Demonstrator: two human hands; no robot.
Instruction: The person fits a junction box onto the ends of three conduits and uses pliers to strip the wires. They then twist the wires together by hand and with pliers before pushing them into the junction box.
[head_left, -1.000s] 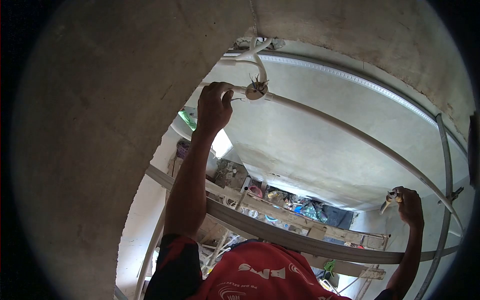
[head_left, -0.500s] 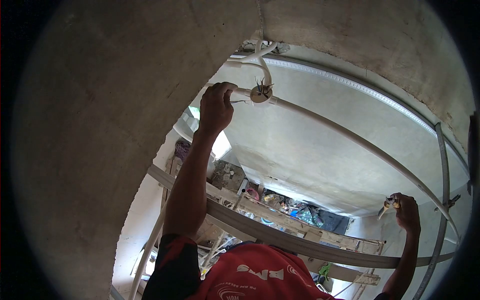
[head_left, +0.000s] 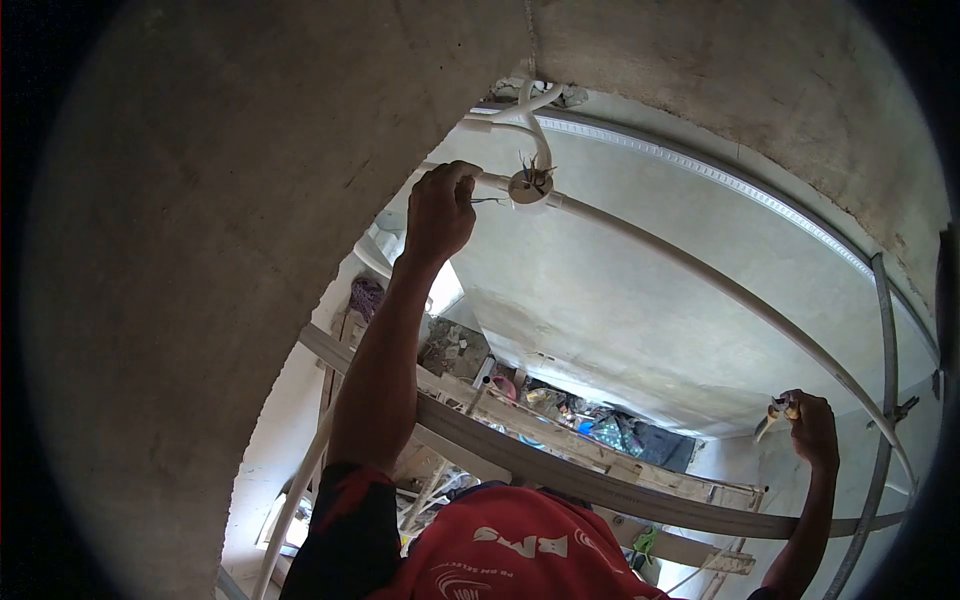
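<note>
Since a second ago, the left hand [head_left: 440, 212] has crept slightly toward 1 o'clock along the pipe, and the right hand [head_left: 812, 428] has dropped a little toward 6 o'clock.

A rough concrete wall [head_left: 230, 280] fills the view from 7 to 12 o'clock. Beyond it a grey plaster ceiling [head_left: 620, 290] spreads across the centre. A long white conduit pipe [head_left: 720, 290] curves over it from 12 toward 4 o'clock. At 6 o'clock sits a red shirt [head_left: 510, 555].

The left hand, raised at 12 o'clock, is closed around the pipe, just beside a small round junction box [head_left: 528, 186] with loose wires [head_left: 533, 168] sticking out. The right hand, well apart at 4 o'clock, is clenched on a small yellow-handled tool [head_left: 774, 412].
</note>
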